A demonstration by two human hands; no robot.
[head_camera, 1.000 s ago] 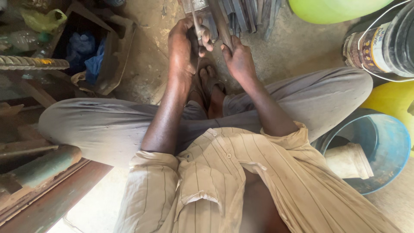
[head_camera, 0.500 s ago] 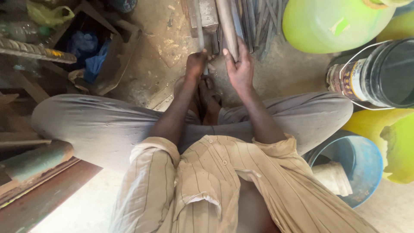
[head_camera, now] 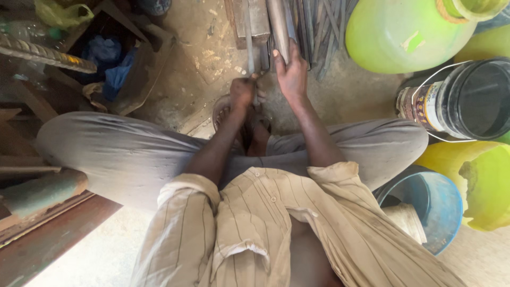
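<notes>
Fingers of my right hand (head_camera: 291,74) wrap a long grey metal bar (head_camera: 278,24), which runs away over the sandy floor (head_camera: 212,58) beside a bundle of rods (head_camera: 321,26). My left hand (head_camera: 242,93) is fisted around a thin metal rod (head_camera: 248,40). Right of the hands stand a green jug (head_camera: 404,37) and a black bucket (head_camera: 467,101).

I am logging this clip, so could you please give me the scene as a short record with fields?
setting: sandy ground, person seated with knees apart
left hand: closed around a thin metal rod
right hand: gripping a thicker metal bar
ahead: pile of metal rods
right side: green jug, black bucket, blue basin, yellow container
left side: wooden box with blue cloth
</notes>
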